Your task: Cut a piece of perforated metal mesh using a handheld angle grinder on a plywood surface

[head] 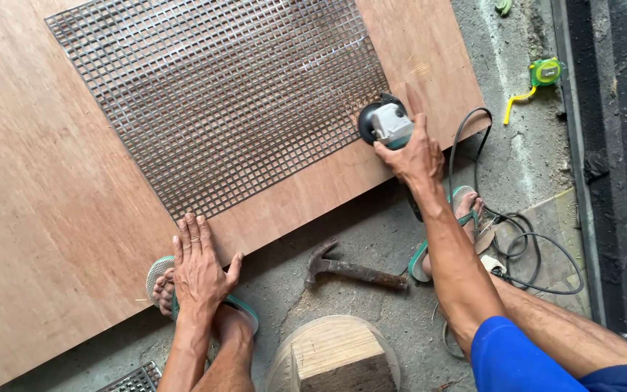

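A metal grid panel [219, 101] of small square holes lies flat on a large plywood sheet [45, 218]. My right hand [414, 152] grips a grey angle grinder [384, 122], whose disc sits at the panel's right edge near its lower corner. My left hand [199, 265] rests flat, fingers spread, on the plywood's near edge just below the panel's bottom corner. The grinder's black cord [524, 239] loops over the floor behind my right arm.
A rusty claw hammer [353, 270] lies on the concrete floor between my sandalled feet. A round wooden stool top [335, 352] sits below it. A green-and-yellow tape measure [542, 74] lies at the upper right, next to a dark ribbed strip [611, 167]. A piece of mesh [133, 380] shows at the bottom.
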